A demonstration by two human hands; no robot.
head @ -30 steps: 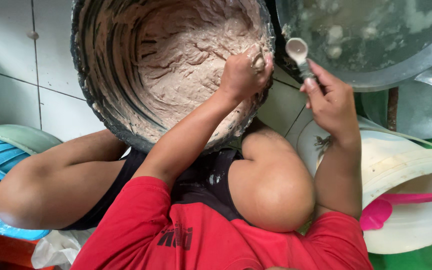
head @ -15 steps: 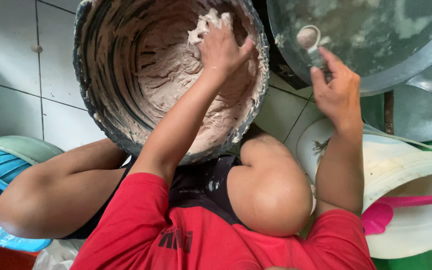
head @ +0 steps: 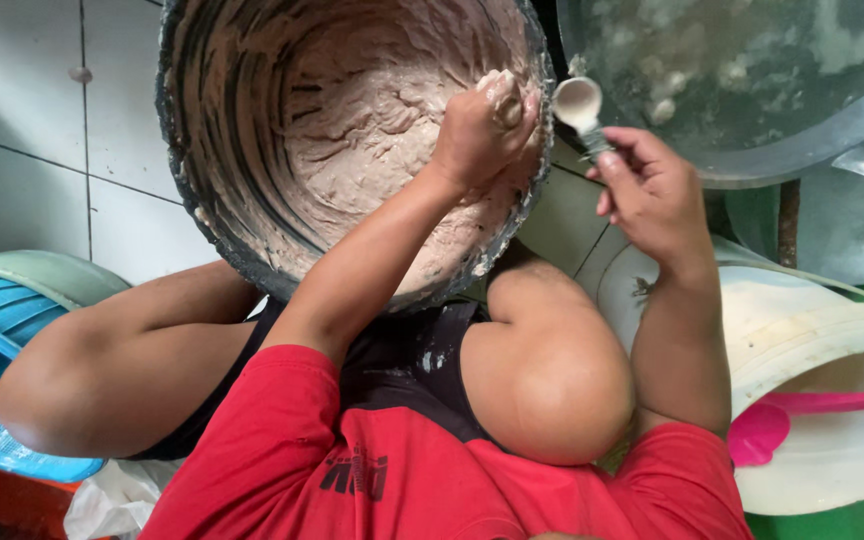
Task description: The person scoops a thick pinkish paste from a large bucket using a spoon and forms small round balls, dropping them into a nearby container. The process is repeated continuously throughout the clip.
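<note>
A large dark bucket (head: 192, 190) stands between my knees, lined and partly filled with thick pale brown batter (head: 372, 130). My left hand (head: 482, 130) reaches into it near the right rim, fingers closed around a lump of the batter. My right hand (head: 652, 195) hovers just right of the bucket and pinches the handle of a small spoon (head: 578, 105), whose round bowl is coated with pale paste and sits beside the bucket's rim.
A big grey metal basin (head: 782, 120) with smeared residue lies at the upper right. A white plastic bucket (head: 832, 330) with a pink scoop (head: 802, 415) is at the right. A blue and green tub (head: 2, 300) sits at the left on white floor tiles.
My left hand swept from the bucket's right rim up into the batter and came back to the rim with a lump. The spoon in my right hand stayed beside the rim.
</note>
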